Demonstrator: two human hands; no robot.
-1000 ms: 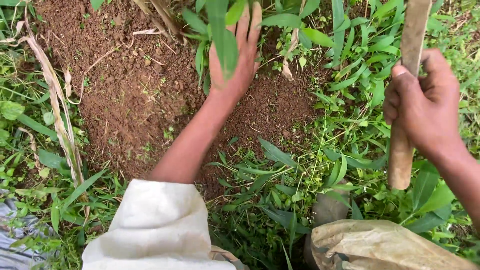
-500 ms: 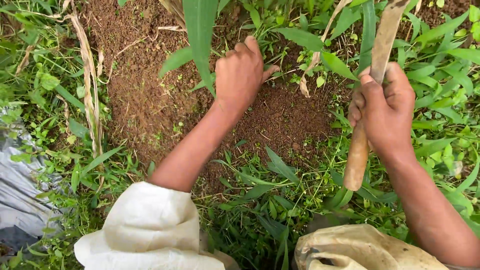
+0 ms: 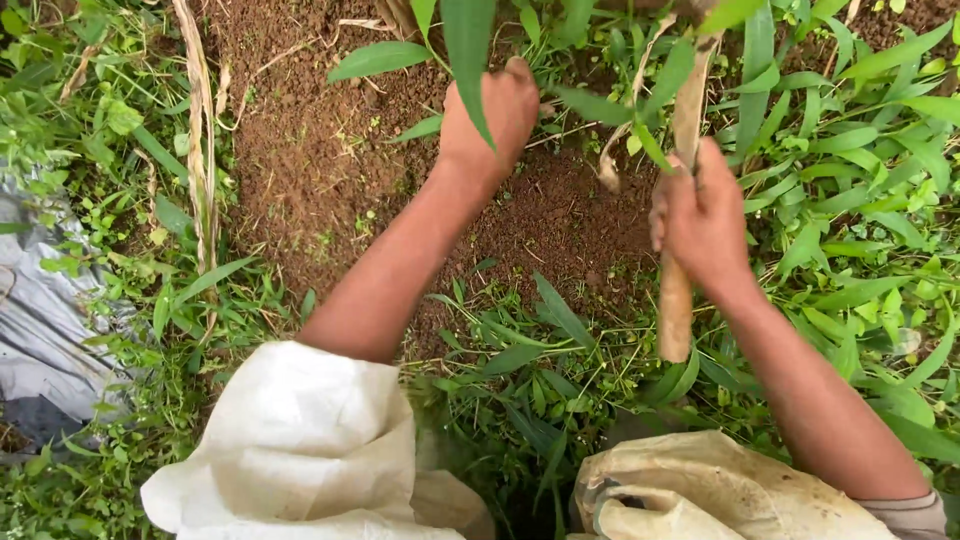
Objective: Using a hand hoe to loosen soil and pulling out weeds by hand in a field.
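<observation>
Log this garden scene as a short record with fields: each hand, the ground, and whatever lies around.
left hand: closed, knuckles up, on the bare soil among green leaves; contents hidden
right hand: gripped around a wooden handle
wooden handle: pale, runs up out of view; its working end not seen
soil patch: reddish-brown, loose
weeds: green, dense, right and below
dry stalk: pale, left of patch
grey sheet: far left

Rough wooden handle (image 3: 677, 300); crumbly matt soil (image 3: 300, 150); perhaps woven sack (image 3: 290, 450).

Two hands (image 3: 490, 110), one wooden handle (image 3: 676, 300).
</observation>
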